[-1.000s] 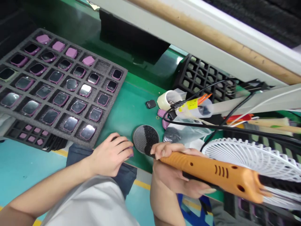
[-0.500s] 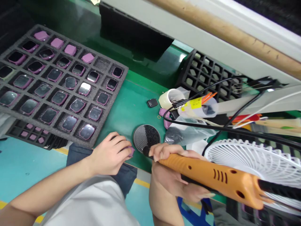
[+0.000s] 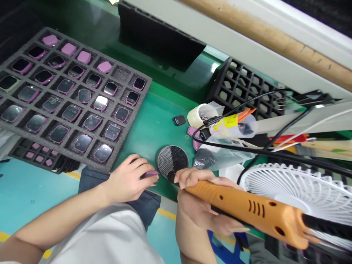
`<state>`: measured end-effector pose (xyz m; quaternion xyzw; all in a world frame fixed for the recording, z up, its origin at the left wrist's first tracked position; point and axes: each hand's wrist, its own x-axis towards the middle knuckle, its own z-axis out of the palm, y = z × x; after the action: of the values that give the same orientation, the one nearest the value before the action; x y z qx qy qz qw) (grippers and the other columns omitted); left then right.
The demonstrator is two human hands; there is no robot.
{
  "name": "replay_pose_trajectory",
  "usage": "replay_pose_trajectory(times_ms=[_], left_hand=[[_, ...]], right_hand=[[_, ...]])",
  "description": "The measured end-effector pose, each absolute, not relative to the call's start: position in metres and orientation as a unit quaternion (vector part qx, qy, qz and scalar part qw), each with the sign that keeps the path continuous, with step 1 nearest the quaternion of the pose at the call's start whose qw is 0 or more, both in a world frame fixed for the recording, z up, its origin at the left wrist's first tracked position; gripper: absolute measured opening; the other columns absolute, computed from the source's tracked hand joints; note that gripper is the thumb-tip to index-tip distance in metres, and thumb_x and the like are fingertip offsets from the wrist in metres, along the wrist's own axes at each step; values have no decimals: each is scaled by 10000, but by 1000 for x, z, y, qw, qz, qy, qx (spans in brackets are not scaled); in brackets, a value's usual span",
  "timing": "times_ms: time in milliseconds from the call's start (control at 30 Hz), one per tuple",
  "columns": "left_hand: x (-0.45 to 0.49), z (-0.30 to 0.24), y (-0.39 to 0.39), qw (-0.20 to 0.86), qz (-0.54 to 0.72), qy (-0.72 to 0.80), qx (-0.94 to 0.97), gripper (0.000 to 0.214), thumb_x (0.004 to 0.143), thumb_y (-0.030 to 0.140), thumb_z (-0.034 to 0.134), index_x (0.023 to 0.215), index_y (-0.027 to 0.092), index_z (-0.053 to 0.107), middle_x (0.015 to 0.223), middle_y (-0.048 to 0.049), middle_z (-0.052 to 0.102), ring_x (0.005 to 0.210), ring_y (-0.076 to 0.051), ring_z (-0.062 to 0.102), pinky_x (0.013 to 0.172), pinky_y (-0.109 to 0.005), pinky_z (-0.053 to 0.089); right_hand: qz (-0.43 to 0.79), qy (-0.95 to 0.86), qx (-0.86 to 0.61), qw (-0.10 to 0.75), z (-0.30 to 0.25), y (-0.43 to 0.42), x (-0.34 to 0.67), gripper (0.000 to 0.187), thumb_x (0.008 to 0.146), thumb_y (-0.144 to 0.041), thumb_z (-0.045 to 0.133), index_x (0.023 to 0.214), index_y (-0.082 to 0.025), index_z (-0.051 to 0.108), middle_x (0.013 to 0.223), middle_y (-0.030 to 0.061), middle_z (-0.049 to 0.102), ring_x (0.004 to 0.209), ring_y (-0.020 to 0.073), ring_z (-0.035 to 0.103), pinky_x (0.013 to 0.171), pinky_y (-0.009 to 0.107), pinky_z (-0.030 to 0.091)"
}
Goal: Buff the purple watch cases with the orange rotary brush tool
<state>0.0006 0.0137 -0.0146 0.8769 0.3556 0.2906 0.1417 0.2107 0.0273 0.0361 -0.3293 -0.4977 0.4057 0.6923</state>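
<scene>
Near edge of the bench: your left hand is pinching a purple watch body between thumb and fingers. It sits low over the front edge, with only its right end showing past your fingertips.

Just right of it is the round mesh dish, also close to the front edge. The gap between watch body and dish is narrow.

Your right hand is clenched around the nose end of the orange screwdriver. Its dark tip is at the near rim of the dish; I cannot tell whether it touches. The driver's body trails off right, past the front edge, under the white fan.

Left half: the foam tray of watches, its near right corner just beyond your left knuckles.

Right of the dish, a plastic bag, black cables and a tape roll crowd in.

Open room: the bare green strip between the tray's right edge and that clutter, running toward the far edge. Only a small black part lies in it.
</scene>
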Motion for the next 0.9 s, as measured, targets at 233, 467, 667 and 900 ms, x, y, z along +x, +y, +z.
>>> replay_pose_trajectory(times_ms=[233,467,667,900], left_hand=[[-1,-14,14,138,289,344,883,239,1040,345,779,1259,250,770,1194,-80,774,1137,-259,674,1055,-495,512],[-1,-13,15,143,289,345,882,194,1081,343,720,1240,246,771,1205,-72,775,1126,-259,666,1053,-502,501],[-1,-13,15,145,284,347,882,187,1080,336,716,1234,244,771,1200,-70,770,1124,-261,662,1052,-505,493],[0,-14,15,148,283,349,881,176,1079,335,715,1218,245,775,1202,-74,770,1131,-263,661,1066,-507,487]], right_hand=[[375,-442,-405,707,66,15,198,613,1044,-804,369,1131,-302,711,802,24,661,610,219,575,540,441,535],[406,-468,-391,680,63,12,191,624,1034,-843,350,1211,-333,664,831,4,656,619,212,594,574,451,549],[414,-480,-365,682,52,17,191,629,1040,-823,357,1215,-307,671,835,6,670,618,209,605,553,438,551],[412,-485,-350,687,52,19,186,591,1064,-765,357,1205,-289,678,835,5,662,625,201,611,562,425,547]])
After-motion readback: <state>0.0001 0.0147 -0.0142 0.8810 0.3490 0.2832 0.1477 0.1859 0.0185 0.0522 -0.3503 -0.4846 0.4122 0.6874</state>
